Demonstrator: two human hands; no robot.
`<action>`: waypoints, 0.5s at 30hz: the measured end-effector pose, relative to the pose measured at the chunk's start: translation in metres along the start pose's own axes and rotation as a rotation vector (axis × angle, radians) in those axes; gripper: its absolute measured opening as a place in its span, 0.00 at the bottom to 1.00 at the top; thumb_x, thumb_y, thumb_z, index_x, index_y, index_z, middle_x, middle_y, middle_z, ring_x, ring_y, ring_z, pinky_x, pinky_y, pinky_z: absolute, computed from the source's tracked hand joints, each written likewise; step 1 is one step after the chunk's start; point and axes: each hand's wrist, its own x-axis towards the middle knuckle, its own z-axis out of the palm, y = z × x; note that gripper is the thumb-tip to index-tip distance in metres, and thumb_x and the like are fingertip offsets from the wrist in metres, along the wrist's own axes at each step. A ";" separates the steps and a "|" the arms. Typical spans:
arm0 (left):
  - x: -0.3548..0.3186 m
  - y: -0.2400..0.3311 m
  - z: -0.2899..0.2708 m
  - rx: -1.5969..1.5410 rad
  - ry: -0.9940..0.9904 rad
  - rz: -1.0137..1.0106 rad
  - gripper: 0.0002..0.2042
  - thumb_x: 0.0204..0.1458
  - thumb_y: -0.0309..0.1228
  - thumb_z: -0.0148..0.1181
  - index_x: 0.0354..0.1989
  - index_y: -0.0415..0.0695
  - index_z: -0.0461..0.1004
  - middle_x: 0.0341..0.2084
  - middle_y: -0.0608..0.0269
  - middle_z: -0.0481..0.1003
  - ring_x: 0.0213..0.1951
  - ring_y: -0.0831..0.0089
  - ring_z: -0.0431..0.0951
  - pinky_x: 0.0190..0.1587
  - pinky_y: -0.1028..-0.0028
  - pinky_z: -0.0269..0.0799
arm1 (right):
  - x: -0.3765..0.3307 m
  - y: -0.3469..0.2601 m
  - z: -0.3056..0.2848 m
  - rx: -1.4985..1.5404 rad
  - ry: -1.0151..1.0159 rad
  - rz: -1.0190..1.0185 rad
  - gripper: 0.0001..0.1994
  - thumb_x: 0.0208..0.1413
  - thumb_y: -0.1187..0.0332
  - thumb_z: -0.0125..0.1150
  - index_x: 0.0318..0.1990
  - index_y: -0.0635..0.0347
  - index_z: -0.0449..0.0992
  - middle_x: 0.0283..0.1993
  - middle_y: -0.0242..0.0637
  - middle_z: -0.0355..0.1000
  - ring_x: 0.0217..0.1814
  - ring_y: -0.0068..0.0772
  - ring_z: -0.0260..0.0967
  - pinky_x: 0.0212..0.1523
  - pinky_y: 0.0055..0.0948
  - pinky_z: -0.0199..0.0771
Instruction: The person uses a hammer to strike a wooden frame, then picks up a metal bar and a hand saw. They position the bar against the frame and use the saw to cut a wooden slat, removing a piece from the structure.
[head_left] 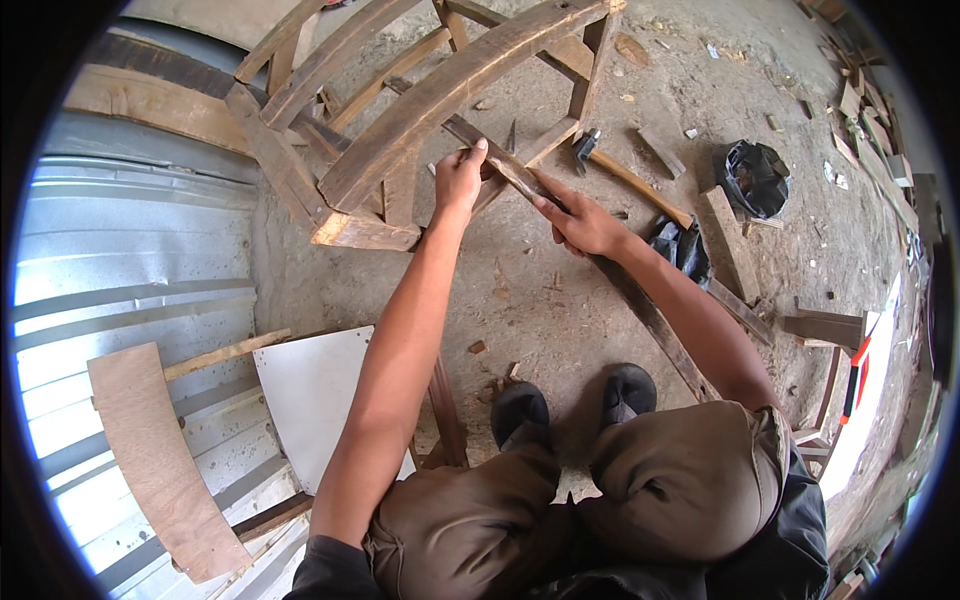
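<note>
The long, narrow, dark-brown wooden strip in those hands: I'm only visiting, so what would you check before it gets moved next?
1. Left hand on the long, narrow, dark-brown wooden strip: ok, gripping near its far end.
2. Right hand on the strip: ok, gripping it nearer the body.
3. Far end clear of the curved brown wooden frame: cannot tell; they lie close together in view.
4. Black-headed hammer with wooden handle out of the hands: ok, lying beyond the right hand.
5. Grey, dusty ground free of scraps near the dark shoes: not ok, small brown wood chips lie there.
</note>
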 end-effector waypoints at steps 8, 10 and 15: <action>-0.002 0.001 0.000 0.060 0.011 0.013 0.19 0.60 0.41 0.58 0.42 0.32 0.77 0.36 0.56 0.79 0.37 0.71 0.79 0.44 0.72 0.72 | 0.001 0.001 0.000 -0.018 0.007 -0.012 0.32 0.67 0.46 0.44 0.73 0.48 0.49 0.21 0.34 0.65 0.18 0.24 0.65 0.21 0.29 0.68; -0.002 0.001 0.000 0.061 0.003 0.027 0.19 0.61 0.41 0.57 0.42 0.32 0.77 0.36 0.56 0.79 0.37 0.70 0.79 0.45 0.71 0.72 | 0.001 0.000 0.000 -0.039 0.009 -0.014 0.33 0.67 0.46 0.44 0.73 0.49 0.49 0.21 0.34 0.65 0.18 0.24 0.65 0.22 0.30 0.68; -0.002 0.001 -0.002 0.067 0.000 0.033 0.19 0.61 0.41 0.56 0.43 0.32 0.77 0.37 0.56 0.79 0.38 0.70 0.79 0.45 0.71 0.72 | 0.001 -0.002 0.001 -0.065 0.021 -0.029 0.33 0.67 0.45 0.44 0.73 0.49 0.49 0.20 0.34 0.66 0.18 0.25 0.66 0.23 0.31 0.69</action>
